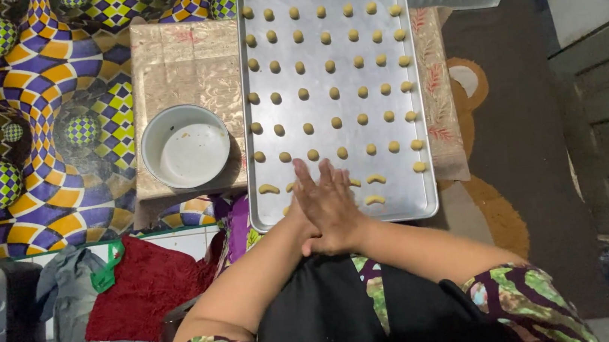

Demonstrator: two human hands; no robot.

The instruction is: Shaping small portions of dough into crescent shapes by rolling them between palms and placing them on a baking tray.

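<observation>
Both hands are pressed flat together, palm to palm, fingers stretched out and pointing away from the body, over the near edge of a metal baking tray (pixel 405 198). The right hand (pixel 339 209) lies on top and the left hand (pixel 307 193) is mostly hidden beneath it, only its thumb side and fingertips showing. Whether a piece of dough sits between the palms cannot be told.

Just beyond and to either side of the fingertips lie a few crescent-shaped dough pieces (pixel 375 178) in a short row on the tray. Farther out from the hands, the rest of the tray carries neat rows of small round dough balls (pixel 333 94), each apart from its neighbours.

To the left of the hands, just beside the tray, stands a round white bowl (pixel 186 146), with only a pale smear inside. Tray and bowl rest on a low tabletop covered with a beige patterned cloth (pixel 180 63). Near the left forearm a dark red cloth (pixel 143 286) lies on the floor, next to a carpet with a purple, yellow and orange pattern (pixel 34 109).
</observation>
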